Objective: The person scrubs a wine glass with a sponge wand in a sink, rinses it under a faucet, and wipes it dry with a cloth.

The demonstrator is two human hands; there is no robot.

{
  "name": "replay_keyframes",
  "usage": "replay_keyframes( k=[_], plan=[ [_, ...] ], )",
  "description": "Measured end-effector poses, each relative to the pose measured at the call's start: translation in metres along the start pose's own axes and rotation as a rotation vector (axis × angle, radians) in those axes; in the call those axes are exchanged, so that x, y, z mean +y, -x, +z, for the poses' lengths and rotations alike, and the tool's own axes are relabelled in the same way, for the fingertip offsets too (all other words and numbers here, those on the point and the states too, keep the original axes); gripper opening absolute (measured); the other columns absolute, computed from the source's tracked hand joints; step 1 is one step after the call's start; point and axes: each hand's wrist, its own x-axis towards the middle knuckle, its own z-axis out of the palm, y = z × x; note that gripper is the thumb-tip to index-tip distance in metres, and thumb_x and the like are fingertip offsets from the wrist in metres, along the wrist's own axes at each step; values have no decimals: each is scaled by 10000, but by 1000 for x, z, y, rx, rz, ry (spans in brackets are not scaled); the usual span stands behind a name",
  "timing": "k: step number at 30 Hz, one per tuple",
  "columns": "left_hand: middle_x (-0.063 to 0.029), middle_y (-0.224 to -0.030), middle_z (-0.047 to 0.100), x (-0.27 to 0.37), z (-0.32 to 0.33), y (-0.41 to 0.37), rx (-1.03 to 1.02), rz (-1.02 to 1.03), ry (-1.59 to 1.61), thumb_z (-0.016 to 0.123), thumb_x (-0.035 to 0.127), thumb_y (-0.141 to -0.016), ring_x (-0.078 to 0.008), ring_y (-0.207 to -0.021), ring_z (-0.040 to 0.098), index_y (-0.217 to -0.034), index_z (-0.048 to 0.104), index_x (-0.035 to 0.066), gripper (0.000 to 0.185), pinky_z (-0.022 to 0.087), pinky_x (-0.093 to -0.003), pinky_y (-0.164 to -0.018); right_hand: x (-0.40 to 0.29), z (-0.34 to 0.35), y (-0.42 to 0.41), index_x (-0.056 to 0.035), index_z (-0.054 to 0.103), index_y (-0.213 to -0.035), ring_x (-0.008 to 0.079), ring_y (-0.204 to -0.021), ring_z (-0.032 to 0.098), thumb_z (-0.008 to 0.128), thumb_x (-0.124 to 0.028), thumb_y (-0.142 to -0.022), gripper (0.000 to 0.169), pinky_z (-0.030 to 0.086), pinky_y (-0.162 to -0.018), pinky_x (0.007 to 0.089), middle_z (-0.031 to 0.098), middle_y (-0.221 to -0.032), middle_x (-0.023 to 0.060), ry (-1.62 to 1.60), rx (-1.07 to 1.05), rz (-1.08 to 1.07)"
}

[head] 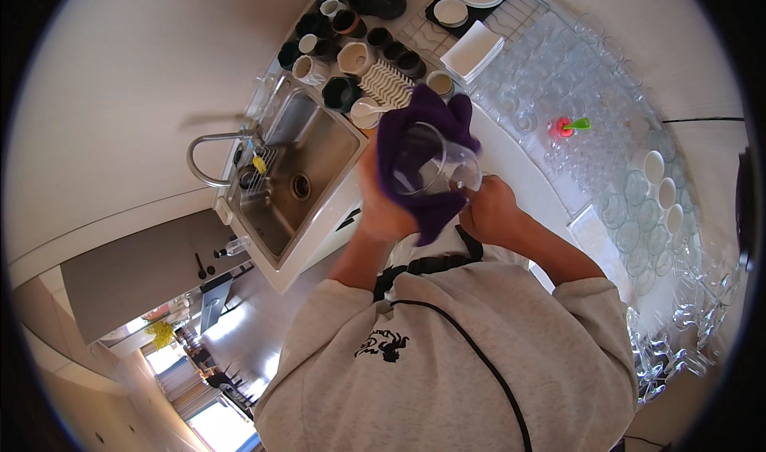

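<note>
Before my chest, my left hand holds a clear stemmed glass through a dark purple cloth, which wraps round the bowl. The bowl's open rim faces the camera. My right hand is closed at the far side of the glass, by its lower end and the cloth's edge; its fingertips are partly hidden. The glass is tilted, and purple fabric shows through its wall.
A steel sink with a curved faucet lies at left. Cups and a pale ribbed rack stand beyond it. Many clear glasses cover the right counter, near stacked white rectangular plates and white cups.
</note>
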Motion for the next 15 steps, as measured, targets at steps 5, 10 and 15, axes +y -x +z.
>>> replay_keyframes(
  k=[5,10,15],
  plan=[
    [-68,-1134,579,-18,58,19,654,-124,-26,849,-3,-619,-151,-1025,561,-1270,468,26,755,448,-307,-928,-2,5,-13,-43,554,-1000,398,-751,630,669,-141,-766,278,495,-629,498,650,-828,163,-88,155,56],
    [-75,-1101,595,-11,33,18,378,-275,-179,872,60,-598,-146,-976,574,-1250,478,17,763,476,-293,-853,9,14,-10,-19,586,-973,413,-796,596,575,-263,-934,248,497,-728,424,636,-863,191,-577,26,-154],
    [-87,-1148,597,-10,8,15,204,-277,184,881,97,-594,-160,-986,589,-1285,463,11,812,475,-316,-897,-14,6,-19,-1,585,-995,283,-718,558,436,-387,-1028,415,474,-746,388,612,-840,107,-848,-20,-255]
  ],
)
